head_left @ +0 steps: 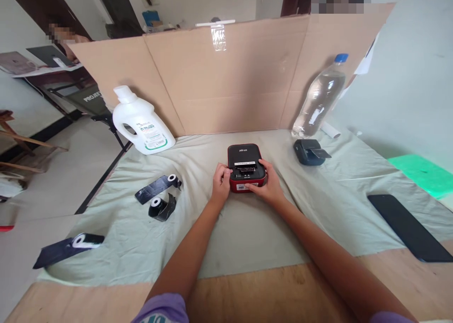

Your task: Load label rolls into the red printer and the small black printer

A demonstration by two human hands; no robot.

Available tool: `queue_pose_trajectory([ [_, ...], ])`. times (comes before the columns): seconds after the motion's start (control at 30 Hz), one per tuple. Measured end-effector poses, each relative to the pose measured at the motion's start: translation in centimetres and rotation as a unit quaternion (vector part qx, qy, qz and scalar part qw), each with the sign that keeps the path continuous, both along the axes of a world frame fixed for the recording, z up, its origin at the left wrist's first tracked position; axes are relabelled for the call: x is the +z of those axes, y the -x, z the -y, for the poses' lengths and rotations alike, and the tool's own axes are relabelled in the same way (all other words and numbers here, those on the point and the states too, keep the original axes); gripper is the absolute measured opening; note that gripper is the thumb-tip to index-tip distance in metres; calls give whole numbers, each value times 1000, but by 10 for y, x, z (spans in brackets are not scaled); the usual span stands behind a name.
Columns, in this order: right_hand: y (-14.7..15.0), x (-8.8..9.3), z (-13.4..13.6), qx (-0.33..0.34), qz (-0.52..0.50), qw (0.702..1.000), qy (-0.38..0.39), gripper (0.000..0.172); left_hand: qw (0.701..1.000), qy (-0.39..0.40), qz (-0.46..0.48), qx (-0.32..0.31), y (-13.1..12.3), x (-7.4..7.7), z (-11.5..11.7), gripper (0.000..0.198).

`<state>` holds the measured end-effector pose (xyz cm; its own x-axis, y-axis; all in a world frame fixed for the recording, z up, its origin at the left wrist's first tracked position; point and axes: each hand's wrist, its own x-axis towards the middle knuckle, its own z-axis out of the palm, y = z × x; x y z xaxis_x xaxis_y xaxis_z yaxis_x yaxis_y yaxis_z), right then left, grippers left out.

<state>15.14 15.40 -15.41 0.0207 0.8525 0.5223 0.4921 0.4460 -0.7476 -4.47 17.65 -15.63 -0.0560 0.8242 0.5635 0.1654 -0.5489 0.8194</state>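
"Printer (247, 154) sits where?"

"Mid-cloth (244, 242), before the cardboard (230, 82). The right hand (273, 185), half open, grips its right front corner; the left hand (221, 186) is curled, fingertips at the left edge. Whether they pinch, I can't tell."

"Risks?"

"Uneven pressure might skid it, the cloth being loose and rumpled. Tugged, that could set the round rolls (92, 241) rolling."

"Materials?"

"Rounded black plastic, red-sided."

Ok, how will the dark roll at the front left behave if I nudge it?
The dark roll may roll, being cylindrical and lying on its side. Its trailing strip looks thin, so probably flexible, and could drag on the wrinkled cloth.
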Motion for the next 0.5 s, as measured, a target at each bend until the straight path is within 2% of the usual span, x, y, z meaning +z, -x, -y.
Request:
queue_pose_trajectory([
  [0.2,-1,2,0,-9,9,1000,-3,89,998,-45,-34,13,4,-1,8,32],
  [0.5,0,-1,2,-1,-5,1000,5,90,997,-62,-42,34,4,1,12,30],
])
